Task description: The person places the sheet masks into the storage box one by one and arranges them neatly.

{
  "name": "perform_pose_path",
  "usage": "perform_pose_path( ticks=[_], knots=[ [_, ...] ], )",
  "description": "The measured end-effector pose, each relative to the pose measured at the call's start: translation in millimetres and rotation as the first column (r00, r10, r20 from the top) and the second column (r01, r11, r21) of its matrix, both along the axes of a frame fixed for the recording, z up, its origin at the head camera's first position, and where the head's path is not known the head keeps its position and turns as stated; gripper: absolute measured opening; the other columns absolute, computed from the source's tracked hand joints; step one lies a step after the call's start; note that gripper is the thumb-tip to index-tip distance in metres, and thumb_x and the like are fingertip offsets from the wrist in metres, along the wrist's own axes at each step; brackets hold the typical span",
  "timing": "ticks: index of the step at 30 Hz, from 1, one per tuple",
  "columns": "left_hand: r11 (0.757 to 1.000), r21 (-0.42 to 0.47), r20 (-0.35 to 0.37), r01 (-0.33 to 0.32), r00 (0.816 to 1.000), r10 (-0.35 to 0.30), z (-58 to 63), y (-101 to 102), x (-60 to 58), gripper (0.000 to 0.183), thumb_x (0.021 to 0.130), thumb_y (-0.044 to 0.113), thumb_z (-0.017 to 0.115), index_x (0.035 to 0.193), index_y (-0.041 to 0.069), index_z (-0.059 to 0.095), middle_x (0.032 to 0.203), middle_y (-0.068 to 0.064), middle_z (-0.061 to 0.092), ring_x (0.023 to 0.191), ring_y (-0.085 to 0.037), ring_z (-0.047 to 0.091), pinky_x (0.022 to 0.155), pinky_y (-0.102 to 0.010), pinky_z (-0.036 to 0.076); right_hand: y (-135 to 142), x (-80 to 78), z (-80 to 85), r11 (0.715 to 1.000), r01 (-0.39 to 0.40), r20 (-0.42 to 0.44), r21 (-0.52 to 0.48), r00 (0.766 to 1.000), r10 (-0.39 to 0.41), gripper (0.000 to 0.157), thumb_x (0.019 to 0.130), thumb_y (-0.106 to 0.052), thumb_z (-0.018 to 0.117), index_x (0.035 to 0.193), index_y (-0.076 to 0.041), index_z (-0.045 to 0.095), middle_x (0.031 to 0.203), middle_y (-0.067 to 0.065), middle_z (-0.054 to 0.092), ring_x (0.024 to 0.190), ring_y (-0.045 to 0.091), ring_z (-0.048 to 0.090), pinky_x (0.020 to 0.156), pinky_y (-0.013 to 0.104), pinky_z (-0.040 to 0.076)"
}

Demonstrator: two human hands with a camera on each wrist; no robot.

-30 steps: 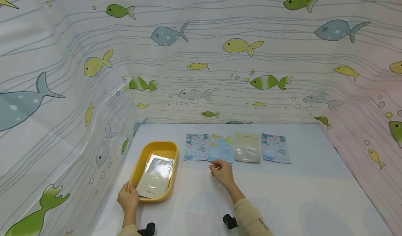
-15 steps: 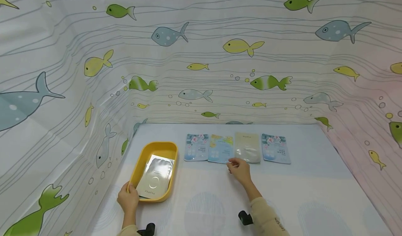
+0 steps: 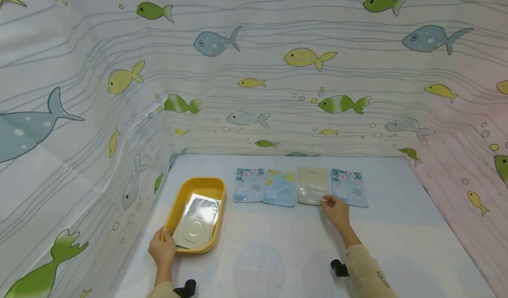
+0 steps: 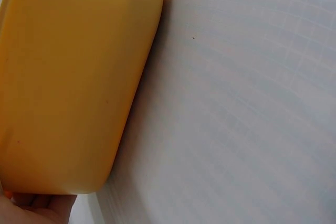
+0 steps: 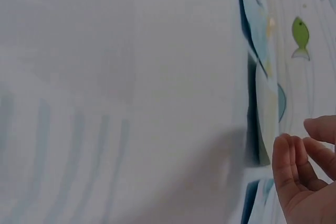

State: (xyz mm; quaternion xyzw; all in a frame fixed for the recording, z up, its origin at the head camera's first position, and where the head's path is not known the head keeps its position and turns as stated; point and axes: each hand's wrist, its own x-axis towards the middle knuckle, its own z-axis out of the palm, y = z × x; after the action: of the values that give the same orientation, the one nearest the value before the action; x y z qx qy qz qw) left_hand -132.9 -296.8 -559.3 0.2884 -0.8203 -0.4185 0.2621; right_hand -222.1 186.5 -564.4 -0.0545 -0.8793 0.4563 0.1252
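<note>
Left hand [image 3: 162,248] is pinching the near-left rim of the yellow tray [image 3: 219,221], thumb over the edge; the left wrist view is showing fingers under the tray's end. Tray is sitting on the left of the desk [image 3: 270,236]. Silver pack [image 3: 197,221] is lying inside, slanted, shiny at its far end, a dark edge showing beneath it.

Right hand [image 3: 336,212] is hovering at the near side of a row of four packs. Grip is loosely curled with nothing in it; in the right wrist view thumb and fingers are standing apart. Can't tell if it's touching any pack.

Row from the left: floral pack [image 3: 248,185], blue pack [image 3: 279,188] with yellow print lying just beside it, beige pack [image 3: 312,183], then a second floral pack [image 3: 351,185]. Right hand is covering the beige pack's near right corner and the second floral pack's near left corner. Small print is too blurred for reading.

Beige sleeves [image 3: 369,271] are covering both forearms; a black device [image 3: 339,268] is showing at each wrist. Fish-print sheet [image 3: 274,102] is hanging behind the desk and along both sides.
</note>
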Motion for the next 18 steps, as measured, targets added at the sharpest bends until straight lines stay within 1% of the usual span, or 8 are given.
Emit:
perform_pose_path(
  ticks=[2,4,8,10,12,15,18],
  knots=[
    [1.0,0.011,0.005,0.001,1.0,-0.001,0.0,0,0.6,0.032,0.094,0.003,0.04,0.114,-0.018,0.054,0.111,-0.039,0.055,0.103,-0.054,0.052,0.088,-0.059,0.04,11,-1.2,0.4,1.0,0.018,-0.01,0.014,1.0,-0.018,0.022,0.082,-0.006,0.066,0.098,0.008,0.067,0.081,0.02,0.068,0.072,0.03,0.065,0.063,0.026,0.05],
    [1.0,0.017,0.01,0.001,1.0,-0.002,0.1,-1,0.4,0.033,0.095,0.003,0.04,0.115,-0.018,0.054,0.112,-0.04,0.054,0.104,-0.054,0.051,0.089,-0.059,0.041,21,-2.2,0.4,0.999,0.035,-0.008,0.022,0.999,-0.035,0.022,0.082,-0.006,0.066,0.099,0.009,0.067,0.081,0.021,0.068,0.07,0.029,0.066,0.06,0.023,0.049],
    [1.0,0.01,0.02,-0.002,1.0,0.002,0.3,-1,-0.3,0.033,0.095,0.003,0.04,0.115,-0.018,0.054,0.112,-0.04,0.054,0.104,-0.053,0.052,0.088,-0.059,0.041,39,-3.7,0.8,0.998,0.052,0.019,0.044,0.998,-0.053,0.024,0.084,-0.006,0.064,0.102,0.01,0.065,0.085,0.024,0.067,0.074,0.033,0.066,0.057,0.02,0.048],
    [1.0,0.008,0.021,-0.003,1.0,0.003,0.7,-1,0.0,0.033,0.095,0.004,0.04,0.115,-0.018,0.054,0.112,-0.039,0.055,0.103,-0.053,0.052,0.088,-0.059,0.041,46,-5.0,1.0,0.996,0.069,0.03,0.057,0.997,-0.07,0.025,0.085,-0.008,0.063,0.104,0.01,0.065,0.087,0.025,0.067,0.078,0.036,0.066,0.058,0.024,0.049],
    [1.0,0.01,0.02,-0.004,1.0,0.004,1.3,-1,0.5,0.032,0.095,0.004,0.04,0.115,-0.018,0.054,0.111,-0.039,0.055,0.102,-0.054,0.052,0.087,-0.059,0.041,53,-6.5,0.5,0.992,0.1,0.025,0.071,0.994,-0.102,0.027,0.085,-0.009,0.063,0.104,0.01,0.064,0.088,0.026,0.067,0.08,0.038,0.065,0.06,0.031,0.051],
    [1.0,0.012,0.014,-0.003,1.0,0.003,1.9,0,1.1,0.032,0.094,0.003,0.04,0.114,-0.018,0.054,0.111,-0.04,0.055,0.101,-0.054,0.053,0.086,-0.059,0.041,63,-8.7,-2.9,0.981,0.171,0.003,0.092,0.985,-0.172,0.027,0.085,-0.01,0.062,0.103,0.009,0.065,0.087,0.025,0.067,0.079,0.038,0.064,0.065,0.039,0.05],
    [1.0,0.007,0.012,-0.003,1.0,0.003,1.5,0,1.5,0.032,0.094,0.003,0.04,0.114,-0.018,0.054,0.111,-0.04,0.055,0.101,-0.054,0.052,0.086,-0.059,0.041,71,-9.6,-7.5,0.967,0.234,-0.02,0.101,0.972,-0.234,0.026,0.085,-0.009,0.06,0.103,0.01,0.064,0.085,0.025,0.067,0.079,0.038,0.062,0.068,0.043,0.047]
  ],
)
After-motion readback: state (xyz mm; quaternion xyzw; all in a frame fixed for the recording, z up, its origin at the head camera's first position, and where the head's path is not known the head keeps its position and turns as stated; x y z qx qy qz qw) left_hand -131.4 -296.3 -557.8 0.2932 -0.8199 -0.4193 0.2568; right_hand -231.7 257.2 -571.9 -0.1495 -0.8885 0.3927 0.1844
